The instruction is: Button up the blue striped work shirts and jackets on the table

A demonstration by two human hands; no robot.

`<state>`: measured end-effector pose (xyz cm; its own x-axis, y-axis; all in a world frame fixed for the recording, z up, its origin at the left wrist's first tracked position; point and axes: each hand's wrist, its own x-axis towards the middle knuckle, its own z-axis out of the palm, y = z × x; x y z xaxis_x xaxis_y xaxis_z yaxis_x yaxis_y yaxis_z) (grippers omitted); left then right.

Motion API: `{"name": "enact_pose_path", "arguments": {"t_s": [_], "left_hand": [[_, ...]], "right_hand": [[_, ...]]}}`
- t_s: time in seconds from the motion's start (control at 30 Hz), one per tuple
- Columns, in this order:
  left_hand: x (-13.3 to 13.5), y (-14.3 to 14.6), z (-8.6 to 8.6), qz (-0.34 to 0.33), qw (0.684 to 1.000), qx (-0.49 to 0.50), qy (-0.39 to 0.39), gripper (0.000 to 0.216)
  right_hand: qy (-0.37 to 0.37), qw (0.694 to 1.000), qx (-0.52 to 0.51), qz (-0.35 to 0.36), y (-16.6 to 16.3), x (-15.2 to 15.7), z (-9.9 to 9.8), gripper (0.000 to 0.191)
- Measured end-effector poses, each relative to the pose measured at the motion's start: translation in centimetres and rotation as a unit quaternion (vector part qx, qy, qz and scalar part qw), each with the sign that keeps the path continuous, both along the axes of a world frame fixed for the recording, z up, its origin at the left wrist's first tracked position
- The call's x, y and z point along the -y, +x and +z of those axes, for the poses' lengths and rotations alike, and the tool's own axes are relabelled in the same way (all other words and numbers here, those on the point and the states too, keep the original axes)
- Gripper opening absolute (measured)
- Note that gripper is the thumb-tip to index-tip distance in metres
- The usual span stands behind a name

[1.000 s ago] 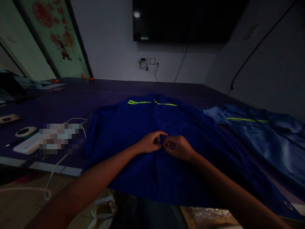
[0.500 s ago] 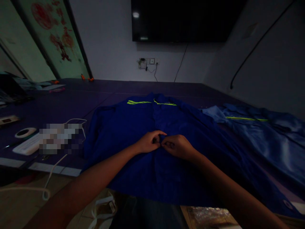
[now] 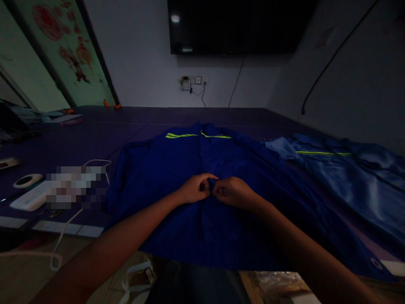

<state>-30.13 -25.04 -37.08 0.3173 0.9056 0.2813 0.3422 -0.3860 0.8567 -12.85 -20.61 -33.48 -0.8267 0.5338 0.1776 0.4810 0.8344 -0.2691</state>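
Observation:
A dark blue work jacket (image 3: 158, 169) with yellow-green chest stripes lies spread out, its collar pointing away from me and its lower edge hanging over the table's near side. At the middle of its front placket, my left hand (image 3: 196, 188) pinches the cloth between thumb and fingers. My right hand (image 3: 233, 192) is closed on the same placket, just to the right, with its curled fingers almost touching the left ones. Whether a button sits between the fingertips is hidden.
A second, lighter blue jacket (image 3: 341, 181) lies on the right of the purple table (image 3: 133, 126). To the left are a white power strip (image 3: 31, 198) with a cable, partly blurred out, and a roll of tape (image 3: 28, 180). A black television (image 3: 240, 27) hangs on the wall.
The whole view has shifted slightly, so things appear a little further left. Both hands keep their grip on the placket, with only small finger movement.

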Motion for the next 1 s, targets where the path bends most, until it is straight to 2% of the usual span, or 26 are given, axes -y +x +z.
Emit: {"name": "enact_pose_path", "arguments": {"t_s": [0.2, 0.37, 0.53, 0.73, 1.0], "left_hand": [[-0.16, -0.05, -0.14, -0.004, 1.000, 0.006, -0.005, 0.048], [-0.23, -0.12, -0.23, -0.007, 1.000, 0.001, -0.010, 0.047], [-0.08, -0.15, 0.07, -0.010, 1.000, -0.005, -0.012, 0.047], [-0.01, -0.19, 0.28, -0.012, 1.000, -0.018, -0.017, 0.050], [-0.10, -0.22, 0.25, -0.021, 0.999, -0.031, -0.025, 0.056]], "right_hand": [[-0.010, 1.000, 0.010, -0.007, 0.19, -0.19, 0.24, 0.013], [-0.050, 0.998, 0.030, -0.022, 0.31, -0.27, 0.58, 0.011], [-0.126, 0.990, 0.017, -0.056, 0.25, -0.45, 0.37, 0.010], [-0.264, 0.961, -0.034, -0.079, -0.11, -0.42, 0.03, 0.009], [-0.333, 0.936, -0.051, -0.104, -0.36, -0.13, 0.25, 0.008]]}}
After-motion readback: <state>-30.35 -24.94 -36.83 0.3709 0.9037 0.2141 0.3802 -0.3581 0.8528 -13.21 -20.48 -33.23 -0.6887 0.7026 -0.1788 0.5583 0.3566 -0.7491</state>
